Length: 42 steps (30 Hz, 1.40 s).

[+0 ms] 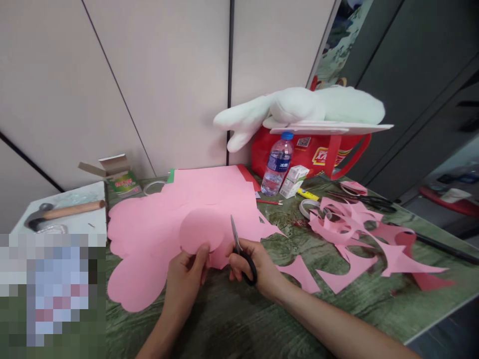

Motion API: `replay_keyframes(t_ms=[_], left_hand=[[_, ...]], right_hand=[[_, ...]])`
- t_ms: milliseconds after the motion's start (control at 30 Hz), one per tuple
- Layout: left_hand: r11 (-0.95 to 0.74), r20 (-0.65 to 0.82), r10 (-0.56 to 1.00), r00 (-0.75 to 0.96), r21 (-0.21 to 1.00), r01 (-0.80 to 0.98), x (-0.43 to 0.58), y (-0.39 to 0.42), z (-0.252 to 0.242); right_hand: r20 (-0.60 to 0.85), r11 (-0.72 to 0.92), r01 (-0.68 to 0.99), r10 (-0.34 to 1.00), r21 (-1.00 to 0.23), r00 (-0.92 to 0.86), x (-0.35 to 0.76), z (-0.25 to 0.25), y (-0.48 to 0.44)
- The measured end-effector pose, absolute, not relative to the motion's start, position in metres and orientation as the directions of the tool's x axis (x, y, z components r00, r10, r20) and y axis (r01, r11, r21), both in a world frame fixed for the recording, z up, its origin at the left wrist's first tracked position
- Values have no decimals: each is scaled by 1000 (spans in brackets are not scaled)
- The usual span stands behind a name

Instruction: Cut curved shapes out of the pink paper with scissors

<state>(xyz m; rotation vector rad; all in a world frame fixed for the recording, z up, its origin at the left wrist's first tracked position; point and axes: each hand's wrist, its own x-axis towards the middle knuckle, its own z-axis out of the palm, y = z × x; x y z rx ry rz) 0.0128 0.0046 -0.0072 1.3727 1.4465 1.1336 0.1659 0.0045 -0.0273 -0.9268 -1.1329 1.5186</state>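
My left hand (190, 269) pinches the lower edge of a round pink paper piece (202, 229) between thumb and fingers. In my right hand (250, 264) are scissors (235, 232) with black handles; the blades point up and away, just right of the round piece, and look closed. Behind and to the left spread several pink paper circles (136, 284), overlapping one another. Further back lies a stack of pink paper sheets (213, 184), with green and red edges showing beneath. The fingertips of my left hand behind the paper are partly hidden.
Curved pink paper scraps (355, 269) litter the right side, around a tape roll (310, 208). Behind stand a water bottle (277, 164), a small white box (295, 181) and a red bag (262, 149). A hammer (71, 211) rests on a white box at left.
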Motion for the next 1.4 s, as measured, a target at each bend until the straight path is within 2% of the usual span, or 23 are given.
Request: replay_keyframes(t_ms=[167, 333, 500, 633, 767, 833, 967, 1133, 1167, 1233, 1300, 1367, 1400], left_hand=[[37, -17, 993, -113, 983, 179, 9, 7, -8], [33, -52, 942, -332, 997, -64, -6, 20, -9], [45, -70, 916, -395, 996, -72, -27, 35, -15], [64, -41, 960, -276, 995, 76, -30, 36, -15], [20, -22, 1000, 4, 942, 335, -21, 28, -11], [-43, 1, 995, 102, 914, 404, -15, 24, -11], [-148, 98, 986, 132, 879, 453, -3, 19, -16], [-261, 237, 965, 110, 893, 366, 2, 17, -15], [-260, 253, 965, 66, 901, 346, 1, 16, -13], [-239, 270, 961, -61, 921, 306, -1, 14, -8], [-213, 267, 942, -203, 944, 251, -5, 13, -4], [-189, 235, 922, -308, 967, 171, -8, 13, 0], [-177, 208, 919, -336, 977, 120, -9, 14, 2]], right_hand=[[1, -33, -261, 992, -965, -126, 165, -28, 6], [91, 120, -204, 985, -972, 147, 168, -34, 13], [188, 241, -115, 918, -964, 348, 171, -37, 17], [250, 301, -63, 875, -951, 415, 171, -37, 18], [239, 289, -49, 865, -956, 441, 172, -41, 20], [237, 287, -42, 860, -957, 452, 172, -43, 21], [263, 303, -19, 854, -953, 448, 172, -44, 22], [342, 359, 40, 842, -933, 418, 168, -39, 15], [388, 395, 70, 828, -916, 404, 167, -38, 11], [617, 576, 224, 704, -786, 353, 167, -35, 3], [859, 797, 320, 476, -512, 190, 166, -32, -6], [932, 876, 322, 354, -358, 73, 166, -30, -13], [943, 890, 320, 331, -323, 33, 165, -30, -16]])
